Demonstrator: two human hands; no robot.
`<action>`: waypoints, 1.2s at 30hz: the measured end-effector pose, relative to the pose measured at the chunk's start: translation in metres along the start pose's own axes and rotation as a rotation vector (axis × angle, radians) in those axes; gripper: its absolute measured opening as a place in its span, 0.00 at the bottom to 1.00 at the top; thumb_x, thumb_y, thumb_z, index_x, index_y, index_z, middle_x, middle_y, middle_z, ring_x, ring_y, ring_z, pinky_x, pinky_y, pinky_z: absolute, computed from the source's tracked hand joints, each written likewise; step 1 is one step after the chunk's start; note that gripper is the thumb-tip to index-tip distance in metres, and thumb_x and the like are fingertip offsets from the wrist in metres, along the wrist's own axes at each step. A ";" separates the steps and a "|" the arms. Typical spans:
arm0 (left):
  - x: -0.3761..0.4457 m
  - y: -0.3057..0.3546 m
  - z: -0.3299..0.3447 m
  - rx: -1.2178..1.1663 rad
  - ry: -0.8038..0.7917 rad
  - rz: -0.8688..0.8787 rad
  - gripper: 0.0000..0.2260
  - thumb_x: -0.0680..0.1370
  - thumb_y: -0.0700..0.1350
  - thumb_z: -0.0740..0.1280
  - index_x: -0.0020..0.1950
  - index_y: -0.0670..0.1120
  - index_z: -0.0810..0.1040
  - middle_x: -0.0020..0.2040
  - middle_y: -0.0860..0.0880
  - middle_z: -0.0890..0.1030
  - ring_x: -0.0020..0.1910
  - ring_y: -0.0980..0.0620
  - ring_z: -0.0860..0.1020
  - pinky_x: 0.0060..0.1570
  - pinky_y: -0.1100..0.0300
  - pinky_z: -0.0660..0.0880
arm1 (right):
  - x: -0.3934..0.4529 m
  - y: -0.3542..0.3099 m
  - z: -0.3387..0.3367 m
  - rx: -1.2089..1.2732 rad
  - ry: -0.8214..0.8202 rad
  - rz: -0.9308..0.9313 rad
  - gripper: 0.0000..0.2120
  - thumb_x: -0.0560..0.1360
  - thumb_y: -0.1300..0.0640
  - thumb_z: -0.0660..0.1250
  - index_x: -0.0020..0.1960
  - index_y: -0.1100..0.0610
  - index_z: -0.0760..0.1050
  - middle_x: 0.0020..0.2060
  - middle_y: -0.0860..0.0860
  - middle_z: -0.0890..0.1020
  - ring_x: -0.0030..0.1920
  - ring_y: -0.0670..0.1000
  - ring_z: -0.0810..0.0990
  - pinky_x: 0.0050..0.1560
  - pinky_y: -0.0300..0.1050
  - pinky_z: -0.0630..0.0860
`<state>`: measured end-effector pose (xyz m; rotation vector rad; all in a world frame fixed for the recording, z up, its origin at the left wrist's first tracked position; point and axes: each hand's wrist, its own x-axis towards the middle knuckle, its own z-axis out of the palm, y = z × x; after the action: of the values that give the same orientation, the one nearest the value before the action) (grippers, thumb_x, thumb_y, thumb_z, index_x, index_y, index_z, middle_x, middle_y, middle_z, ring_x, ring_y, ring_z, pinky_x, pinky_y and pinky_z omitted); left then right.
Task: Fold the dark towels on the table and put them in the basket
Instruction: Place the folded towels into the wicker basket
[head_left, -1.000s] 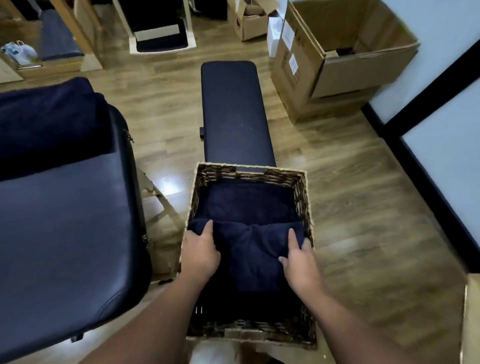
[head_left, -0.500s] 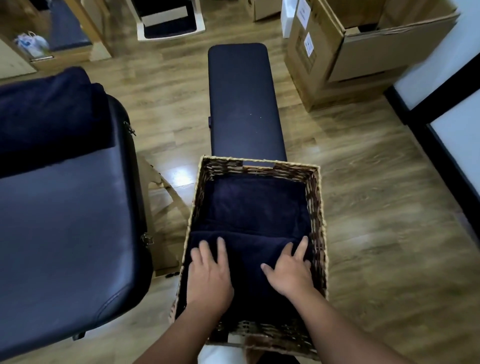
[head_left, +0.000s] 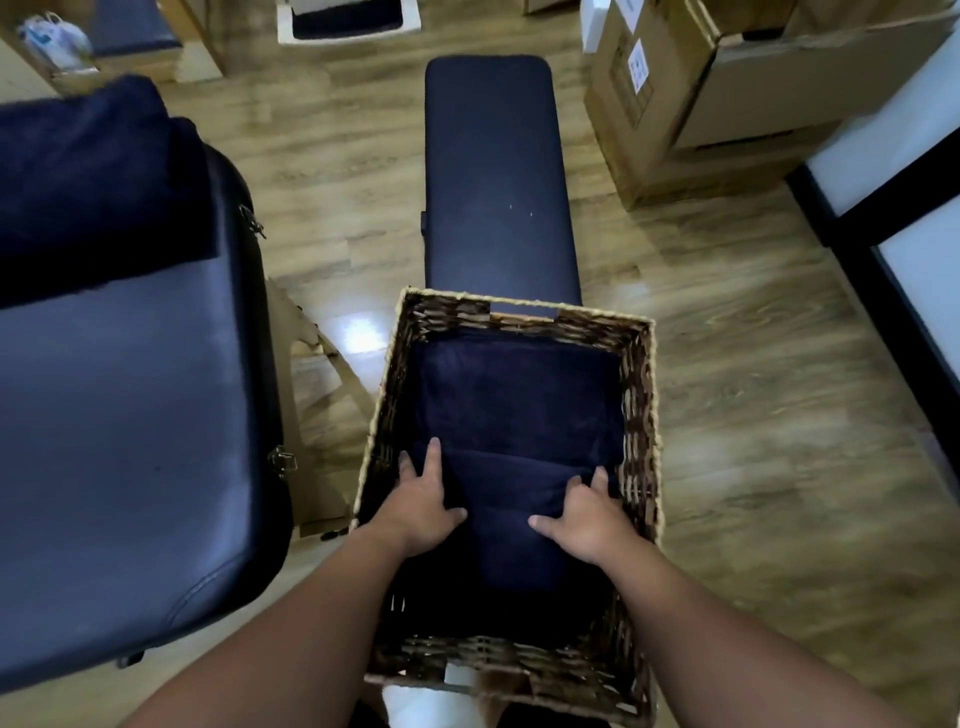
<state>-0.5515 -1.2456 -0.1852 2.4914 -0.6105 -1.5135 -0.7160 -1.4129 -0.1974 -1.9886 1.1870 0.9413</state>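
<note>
A woven wicker basket (head_left: 643, 415) stands in front of me, low beside the table. Inside it a folded dark navy towel (head_left: 511, 499) lies on top of another dark towel (head_left: 519, 389). My left hand (head_left: 421, 501) presses on the top towel's left side, fingers fairly straight and thumb pointing inward. At the towel's right edge my right hand (head_left: 587, 512) rests the same way, mirrored. One more dark towel (head_left: 93, 171) lies bunched at the far end of the padded black table (head_left: 130, 441) on my left.
A dark padded bench (head_left: 493, 171) runs away from the basket's far side. Cardboard boxes (head_left: 701, 104) stand at the back right on the wooden floor. A wall with a black frame (head_left: 883, 249) closes off the right side.
Both hands have slid apart from the top of the towel to its left and right sides, and the towel now sits lower in the basket. The view has shifted closer.
</note>
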 end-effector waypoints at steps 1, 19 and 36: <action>-0.006 0.002 -0.007 0.003 0.024 -0.003 0.44 0.79 0.51 0.69 0.83 0.50 0.40 0.81 0.34 0.46 0.77 0.36 0.62 0.76 0.53 0.60 | -0.005 -0.001 -0.009 0.018 -0.009 -0.015 0.39 0.74 0.34 0.68 0.74 0.58 0.67 0.80 0.61 0.51 0.70 0.63 0.70 0.69 0.51 0.70; -0.126 -0.130 -0.269 -0.212 0.824 0.103 0.09 0.79 0.51 0.65 0.47 0.47 0.83 0.43 0.51 0.85 0.48 0.46 0.82 0.51 0.52 0.78 | -0.120 -0.308 -0.105 0.156 0.257 -0.609 0.24 0.77 0.42 0.68 0.69 0.53 0.78 0.63 0.49 0.82 0.64 0.49 0.79 0.64 0.42 0.72; -0.016 -0.276 -0.503 -0.342 0.665 -0.156 0.40 0.69 0.71 0.69 0.77 0.70 0.56 0.80 0.42 0.61 0.76 0.41 0.64 0.71 0.34 0.61 | -0.024 -0.592 -0.132 0.072 0.324 -0.461 0.52 0.71 0.40 0.75 0.81 0.39 0.41 0.75 0.63 0.61 0.73 0.60 0.66 0.70 0.55 0.68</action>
<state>-0.0448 -1.0258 -0.0286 2.5692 -0.0409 -0.6554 -0.1548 -1.2730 -0.0142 -2.2736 0.8434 0.3509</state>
